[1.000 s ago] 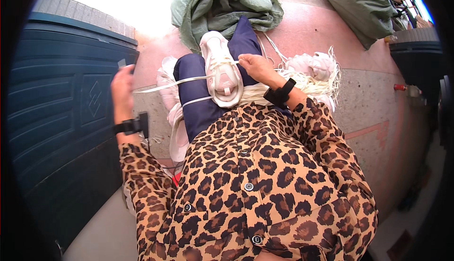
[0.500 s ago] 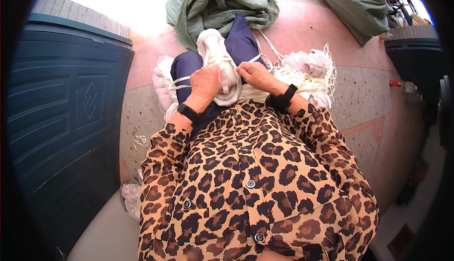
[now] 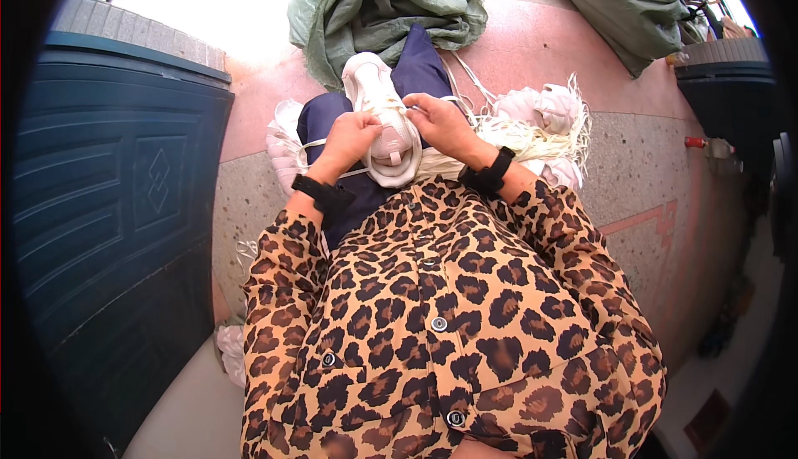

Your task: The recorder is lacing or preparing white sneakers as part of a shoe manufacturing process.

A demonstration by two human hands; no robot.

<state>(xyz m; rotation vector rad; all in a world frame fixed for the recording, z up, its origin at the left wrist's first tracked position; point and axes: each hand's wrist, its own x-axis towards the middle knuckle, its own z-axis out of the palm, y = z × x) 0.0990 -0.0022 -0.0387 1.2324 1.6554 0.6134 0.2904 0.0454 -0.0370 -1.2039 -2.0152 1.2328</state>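
Note:
A pale pink-white sneaker lies on my lap between my thighs, its toe pointing away from me and its opening toward me. Cream shoelace crosses its upper, with loose lengths out to both sides. My left hand is closed at the shoe's left eyelets, pinching lace; the fingertips are partly hidden. On the right side, my right hand pinches lace between thumb and forefinger near the eyelets. A thick bundle of cream laces lies beside my right thigh.
More pale shoes lie on both sides, a left pile and a right pile. A crumpled green sack sits beyond my knees, and a full green sack stands far right. A dark blue panelled door is at left.
My left hand has shifted slightly left and its wrist has turned. My right hand has moved a little up and left along the shoe. The sneaker's opening shows more.

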